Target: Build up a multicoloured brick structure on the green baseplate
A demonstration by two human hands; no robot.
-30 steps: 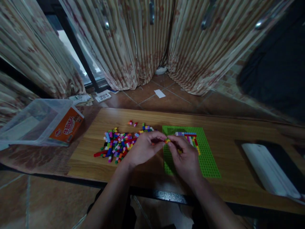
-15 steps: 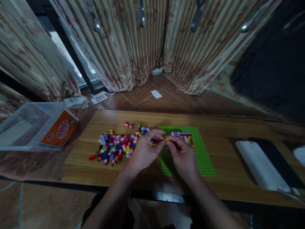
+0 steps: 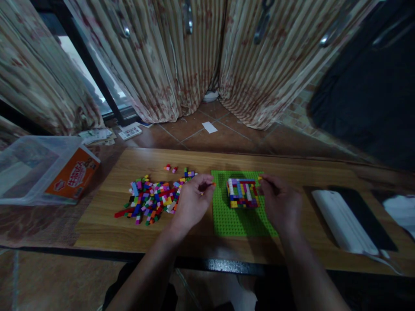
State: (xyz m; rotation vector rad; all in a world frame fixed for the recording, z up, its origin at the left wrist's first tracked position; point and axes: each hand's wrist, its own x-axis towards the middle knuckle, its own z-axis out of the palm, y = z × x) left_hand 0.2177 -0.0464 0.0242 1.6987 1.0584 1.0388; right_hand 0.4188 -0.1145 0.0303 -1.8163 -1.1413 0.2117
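Note:
A block structure of many-coloured toy bricks (image 3: 243,193) stands on the green studded baseplate (image 3: 240,222). Just left of it, over the plate's left edge, my left hand (image 3: 193,201) is closed with a small orange brick (image 3: 213,184) at its fingertips. On the other side, my right hand (image 3: 281,203) pinches a small yellow brick (image 3: 260,178) near the plate's upper right corner. Beyond my left hand lies a loose pile of mixed bricks (image 3: 152,196), partly hidden by that hand.
A clear plastic tub (image 3: 35,168) with an orange label stands at the far left. Two small groups of bricks (image 3: 167,167) lie behind the pile. At the right are a white device (image 3: 343,220) with a cable and a dark flat object (image 3: 366,218) on the wooden table (image 3: 106,229).
My hands have parted: the right one moved right, uncovering the brick structure, while the left shifted slightly left. The small bricks held together between the fingers are now apart, one in each hand.

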